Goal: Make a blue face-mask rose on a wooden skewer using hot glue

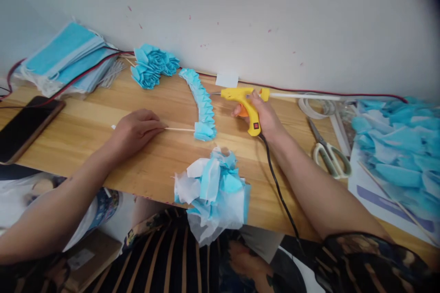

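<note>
My left hand (137,132) rests near the table's front, its fingers closed on a thin wooden stick (180,129). The stick's far end meets a blue petal piece (205,132); whether it is fixed there I cannot tell. Behind that piece, a curved row of overlapping blue petals (199,96) runs toward the wall. My right hand (264,112) grips a yellow hot glue gun (254,119), fingers around the handle by the orange trigger. The gun's nozzle points left, close to the petal row. A white glue stick (302,96) sticks out of its rear.
Blue fabric flowers (153,66) and stacked face masks (68,57) lie at the back left, with a phone (29,123) nearer. Crumpled blue and white scraps (213,187) overhang the front edge. Scissors (330,153) and a petal pile (402,146) lie right. The gun's black cord (275,178) trails forward.
</note>
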The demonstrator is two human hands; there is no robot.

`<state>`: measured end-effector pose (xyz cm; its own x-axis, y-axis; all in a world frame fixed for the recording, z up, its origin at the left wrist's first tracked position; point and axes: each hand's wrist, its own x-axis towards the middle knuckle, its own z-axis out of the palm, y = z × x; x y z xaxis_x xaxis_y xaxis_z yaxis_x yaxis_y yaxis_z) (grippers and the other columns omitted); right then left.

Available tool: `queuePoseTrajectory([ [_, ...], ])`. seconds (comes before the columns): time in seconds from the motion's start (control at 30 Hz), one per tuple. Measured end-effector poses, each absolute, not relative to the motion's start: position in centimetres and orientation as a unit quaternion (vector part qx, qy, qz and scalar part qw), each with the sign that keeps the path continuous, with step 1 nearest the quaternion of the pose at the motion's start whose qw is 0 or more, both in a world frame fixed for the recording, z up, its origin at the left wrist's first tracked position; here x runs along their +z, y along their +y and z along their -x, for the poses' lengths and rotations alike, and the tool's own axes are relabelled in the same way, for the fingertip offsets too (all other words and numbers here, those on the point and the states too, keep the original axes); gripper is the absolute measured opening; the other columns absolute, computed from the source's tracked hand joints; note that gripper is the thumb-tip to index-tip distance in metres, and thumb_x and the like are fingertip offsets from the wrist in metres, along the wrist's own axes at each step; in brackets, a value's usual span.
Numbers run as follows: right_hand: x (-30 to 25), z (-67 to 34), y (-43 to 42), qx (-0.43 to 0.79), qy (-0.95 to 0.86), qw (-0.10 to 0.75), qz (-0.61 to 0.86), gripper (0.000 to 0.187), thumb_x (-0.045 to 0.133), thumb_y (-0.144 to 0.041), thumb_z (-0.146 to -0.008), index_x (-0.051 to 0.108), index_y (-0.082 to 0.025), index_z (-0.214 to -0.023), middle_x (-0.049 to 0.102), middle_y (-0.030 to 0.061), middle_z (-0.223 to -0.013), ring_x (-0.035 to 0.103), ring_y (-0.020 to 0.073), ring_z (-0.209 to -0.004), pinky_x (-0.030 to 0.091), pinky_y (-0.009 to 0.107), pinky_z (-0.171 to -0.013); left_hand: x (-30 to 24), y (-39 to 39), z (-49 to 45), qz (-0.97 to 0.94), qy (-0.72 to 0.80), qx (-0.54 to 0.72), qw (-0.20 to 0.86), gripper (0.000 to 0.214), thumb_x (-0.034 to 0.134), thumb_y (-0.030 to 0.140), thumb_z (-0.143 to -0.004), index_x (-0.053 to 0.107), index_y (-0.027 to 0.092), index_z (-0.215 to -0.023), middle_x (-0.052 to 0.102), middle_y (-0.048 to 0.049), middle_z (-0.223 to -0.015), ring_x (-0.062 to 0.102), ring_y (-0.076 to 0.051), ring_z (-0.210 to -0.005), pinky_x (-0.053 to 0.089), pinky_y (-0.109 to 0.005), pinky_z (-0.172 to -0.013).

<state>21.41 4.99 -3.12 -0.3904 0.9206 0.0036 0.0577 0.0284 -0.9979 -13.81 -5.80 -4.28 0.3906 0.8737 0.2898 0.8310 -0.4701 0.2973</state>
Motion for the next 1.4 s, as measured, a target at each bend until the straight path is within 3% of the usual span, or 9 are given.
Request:
queuePoseTrajectory([
  [0.17, -2.0, -22.2, 4.1, 0.583, -0.639, 0.336, 0.372, 0.066, 0.063, -0.089, -0.074, 0.067, -0.023, -0.073, 0.071, 0.0075, -0.072, 0.073, 0.0276, -0.084, 0.060, 0.041, -0.083, -4.7, -6.3, 13.9, -0.824, 0.513, 0.232, 0.067, 0.035, 0.050, 0.043, -0.105, 0.079, 0.025, -0.096, 0.073, -0.0079, -0.093, 0.066, -0.021, -0.086, 0.050, -0.033, -0.077],
  [0.37, -2.2, -22.1, 4.3, 0.591, -0.642, 0.323, 0.366, 0.062, 0.068, -0.082, -0.076, 0.075, -0.021, -0.086, 0.076, 0.0069, -0.078, 0.072, 0.0254, -0.080, 0.059, 0.039, -0.084, -4.6, -6.2, 14.0, -0.827, 0.501, 0.245, 0.075, 0.033, 0.053, 0.041, -0.104, 0.080, 0.025, -0.094, 0.073, -0.0069, -0.091, 0.066, -0.020, -0.083, 0.050, -0.031, -0.075],
  [0.6, -2.2, -21.8, 3.8, 0.626, -0.627, 0.294, 0.358, 0.059, 0.075, -0.077, -0.074, 0.073, -0.020, -0.086, 0.073, 0.0052, -0.072, 0.069, 0.0203, -0.069, 0.059, 0.034, -0.073, -4.4, -6.2, 14.0, -0.828, 0.494, 0.251, 0.087, 0.032, 0.053, 0.040, -0.104, 0.080, 0.024, -0.094, 0.074, -0.0067, -0.091, 0.067, -0.019, -0.083, 0.050, -0.030, -0.074],
  [0.9, -1.7, -21.4, 3.1, 0.595, -0.650, 0.279, 0.382, 0.065, 0.068, -0.086, -0.072, 0.074, -0.021, -0.082, 0.068, 0.0030, -0.064, 0.064, 0.0171, -0.061, 0.057, 0.030, -0.061, -4.4, -6.3, 14.0, -0.825, 0.503, 0.241, 0.086, 0.033, 0.052, 0.039, -0.105, 0.080, 0.025, -0.094, 0.074, -0.0071, -0.093, 0.067, -0.019, -0.085, 0.050, -0.030, -0.076],
  [1.4, -1.6, -21.3, 3.2, 0.592, -0.663, 0.254, 0.381, 0.065, 0.071, -0.082, -0.072, 0.076, -0.019, -0.083, 0.063, 0.0010, -0.057, 0.055, 0.0136, -0.052, 0.047, 0.027, -0.051, -4.3, -6.3, 14.0, -0.818, 0.517, 0.233, 0.097, 0.035, 0.051, 0.041, -0.104, 0.080, 0.025, -0.092, 0.074, -0.0071, -0.093, 0.067, -0.020, -0.086, 0.051, -0.030, -0.077],
])
